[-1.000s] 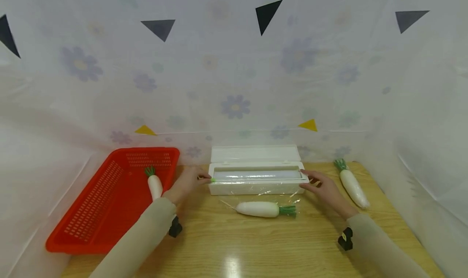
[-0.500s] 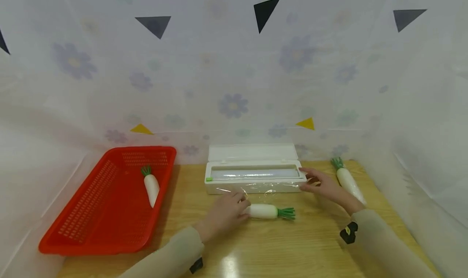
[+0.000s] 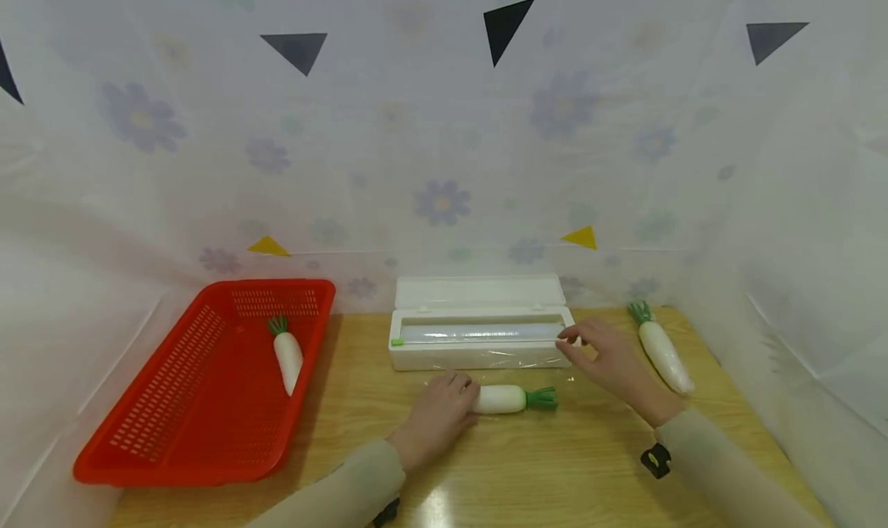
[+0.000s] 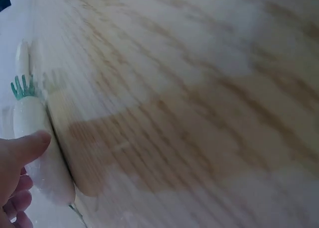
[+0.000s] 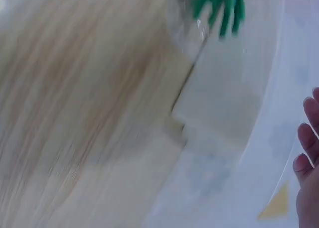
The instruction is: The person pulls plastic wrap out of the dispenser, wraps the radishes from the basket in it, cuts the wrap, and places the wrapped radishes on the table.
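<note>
A white radish with green leaf stubs (image 3: pixel 502 399) lies across the table in front of a white cling film dispenser (image 3: pixel 479 358). My left hand (image 3: pixel 438 412) grips its left, tapered end. The left wrist view shows the thumb (image 4: pixel 35 143) over the radish (image 4: pixel 47 166) and the fingers on its other side. Clear cling film glints along the dispenser's front and around the radish. At the dispenser's right end is my right hand (image 3: pixel 607 362), thumb and forefinger tips almost together by the film edge; I cannot tell whether they pinch film. Its other fingers (image 5: pixel 310 138) are loosely bent.
The dispenser's lid (image 3: pixel 479 290) stands raised, the roll (image 3: pixel 479 331) lies inside, and a green slider (image 3: pixel 397 342) sits at the left. A red basket (image 3: pixel 277 451) at left holds another radish (image 3: pixel 287 362). A film-wrapped radish (image 3: pixel 666 357) lies at right.
My left hand has left the green slider at the dispenser's left end and come down right onto the radish. The right hand's fingertips have shifted slightly left and closer together.
</note>
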Available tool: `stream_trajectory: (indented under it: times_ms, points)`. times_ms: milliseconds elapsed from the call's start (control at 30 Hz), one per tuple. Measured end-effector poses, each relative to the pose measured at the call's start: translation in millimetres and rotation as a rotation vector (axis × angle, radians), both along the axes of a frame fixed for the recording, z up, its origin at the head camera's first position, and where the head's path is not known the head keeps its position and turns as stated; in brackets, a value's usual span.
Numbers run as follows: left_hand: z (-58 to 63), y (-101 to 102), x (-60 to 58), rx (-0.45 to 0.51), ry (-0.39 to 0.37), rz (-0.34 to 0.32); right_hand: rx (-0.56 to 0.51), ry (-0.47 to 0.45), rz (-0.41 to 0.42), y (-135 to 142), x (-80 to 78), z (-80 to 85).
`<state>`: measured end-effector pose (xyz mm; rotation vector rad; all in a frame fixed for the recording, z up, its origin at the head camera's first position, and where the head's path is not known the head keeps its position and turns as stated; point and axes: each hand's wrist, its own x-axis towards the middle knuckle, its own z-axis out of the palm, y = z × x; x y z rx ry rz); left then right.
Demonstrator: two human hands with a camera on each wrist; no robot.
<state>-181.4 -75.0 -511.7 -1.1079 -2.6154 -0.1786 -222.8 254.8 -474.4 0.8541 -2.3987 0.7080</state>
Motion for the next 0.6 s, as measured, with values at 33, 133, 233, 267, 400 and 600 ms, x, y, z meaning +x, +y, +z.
stream_trajectory:
  times_ms: [33,133,233,267,400,600]
  points:
    - [-0.4,0.8,-0.2,-0.002,0.003,0.005,0.048,0.081,0.056,-8.3,2.4,-1.0]
    - [-1.4,2.3,-2.0,0.02,-0.013,0.008,0.21,0.201,0.19,-32.8,11.8,-7.7]
    - [-0.8,2.3,-3.4,0.065,-0.062,-0.003,0.374,0.163,0.201,-51.6,25.3,-16.6]
    - [-0.5,2.2,-3.9,0.085,-0.086,-0.007,0.429,0.13,0.184,-56.0,29.8,-19.8]
    - [1.1,0.8,-4.6,0.159,-0.174,-0.03,0.598,0.04,0.086,-66.3,40.3,-31.3]
    - [-0.1,-3.8,-4.6,0.245,-0.292,-0.051,0.574,0.077,0.072,-69.0,40.1,-38.5]
